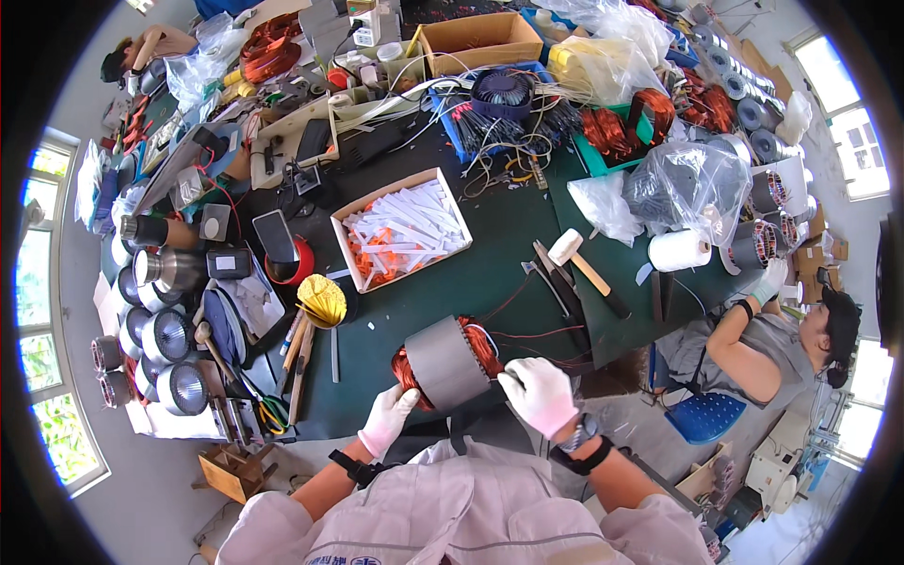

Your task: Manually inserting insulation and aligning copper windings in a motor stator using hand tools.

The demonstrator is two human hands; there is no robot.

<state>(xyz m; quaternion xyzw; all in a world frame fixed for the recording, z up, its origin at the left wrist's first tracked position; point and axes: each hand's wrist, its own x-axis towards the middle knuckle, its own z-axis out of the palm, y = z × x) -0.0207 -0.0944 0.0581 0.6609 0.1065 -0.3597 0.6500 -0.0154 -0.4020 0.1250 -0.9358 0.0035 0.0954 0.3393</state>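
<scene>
A grey metal motor stator point(446, 362) with copper windings at both ends lies on its side at the near edge of the dark green table point(471, 282). My left hand point(389, 419), in a white glove, touches its left copper end from below. In a white glove too, my right hand point(538, 394) rests against the right copper end, fingers curled near thin red wire leads that trail off to the right. Whether either hand really grips the stator is unclear.
A cardboard box point(402, 229) of white and orange strips sits mid-table. A white mallet point(586, 268) and dark hand tools lie to the right. Metal housings point(168, 334) line the left edge. Another person point(782, 339) sits at the right. Copper coils, bags and boxes crowd the far side.
</scene>
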